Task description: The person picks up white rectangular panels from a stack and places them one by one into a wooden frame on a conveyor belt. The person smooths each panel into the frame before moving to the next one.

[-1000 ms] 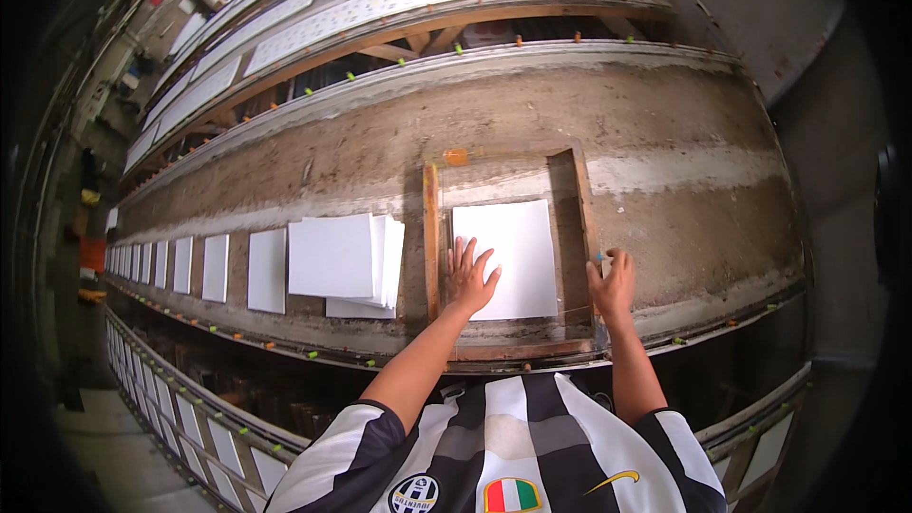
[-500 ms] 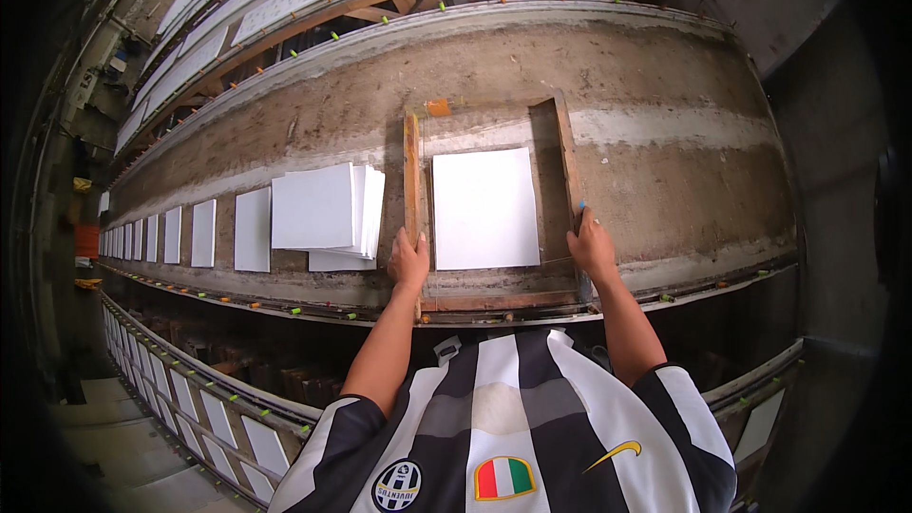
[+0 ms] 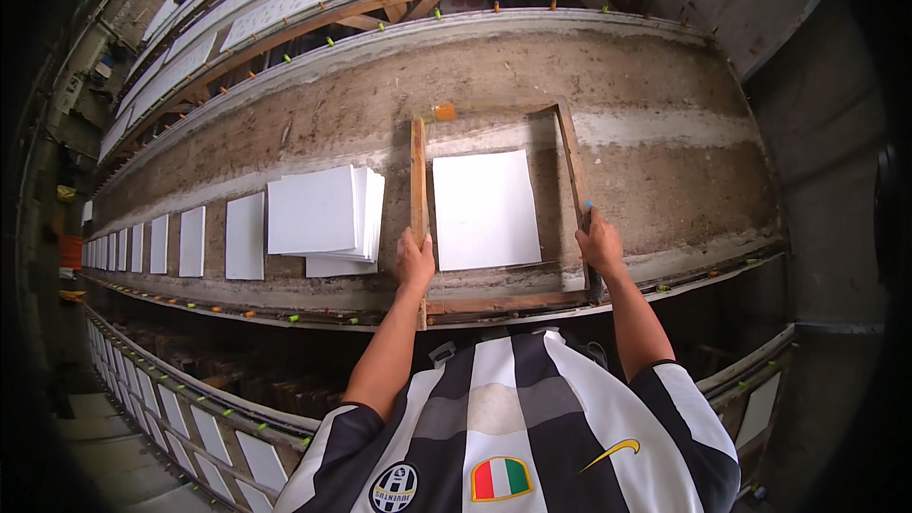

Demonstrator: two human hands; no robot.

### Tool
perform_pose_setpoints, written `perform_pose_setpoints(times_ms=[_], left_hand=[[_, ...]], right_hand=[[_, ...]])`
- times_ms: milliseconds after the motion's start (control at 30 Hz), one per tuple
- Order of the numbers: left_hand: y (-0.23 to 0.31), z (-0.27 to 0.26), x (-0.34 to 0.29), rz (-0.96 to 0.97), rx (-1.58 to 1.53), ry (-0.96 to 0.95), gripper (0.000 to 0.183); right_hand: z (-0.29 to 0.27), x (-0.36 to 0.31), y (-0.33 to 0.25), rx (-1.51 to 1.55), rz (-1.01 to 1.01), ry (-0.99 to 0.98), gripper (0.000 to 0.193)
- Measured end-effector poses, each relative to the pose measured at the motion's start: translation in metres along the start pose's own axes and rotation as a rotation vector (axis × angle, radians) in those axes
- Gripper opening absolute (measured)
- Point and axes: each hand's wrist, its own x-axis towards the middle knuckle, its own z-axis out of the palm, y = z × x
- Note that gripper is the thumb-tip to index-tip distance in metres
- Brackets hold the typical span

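Note:
A wooden frame (image 3: 418,171) is held over the long brown table (image 3: 674,180), and a white sheet (image 3: 484,209) shows inside it. My left hand (image 3: 415,259) is closed around the near part of its left bar. On the right bar, my right hand (image 3: 600,242) grips in the same way. A small blue spot shows by the right fingers, and a dark strip (image 3: 595,282) runs below that hand; what they belong to I cannot make out. An orange patch (image 3: 445,112) marks the frame's far bar.
Left of the frame lies an uneven stack of white sheets (image 3: 312,211). Beyond it, single sheets (image 3: 245,236) run in a row to the far left. Small green and orange pegs line the table edges. Parallel tables with white sheets (image 3: 258,461) stand in front and behind.
The frame has shifted slightly to the right over the sheet, both hands moving along with it. My view has turned a little. The grip of both hands stays the same.

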Motion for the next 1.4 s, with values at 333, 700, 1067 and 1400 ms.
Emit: perform_pose_setpoints(times_ms=[333, 700, 1067, 1400], left_hand=[[0.039, -0.01, 0.0, 0.036, -0.104, -0.089, 0.066], [0.17, 0.009, -0.013, 0.155, -0.273, -0.045, 0.065], [0.22, 0.155, -0.058, 0.203, -0.321, 0.053, 0.053], [0.199, 0.202, -0.078, 0.15, -0.324, 0.077, 0.062]], right_hand=[[-0.048, 0.003, 0.014, -0.045, -0.028, 0.091, 0.045], [-0.143, 0.054, 0.077, -0.013, -0.035, 0.185, 0.049], [-0.16, 0.077, 0.229, 0.04, -0.001, 0.006, 0.067], [-0.137, 0.074, 0.271, 0.028, 0.03, -0.029, 0.069]])
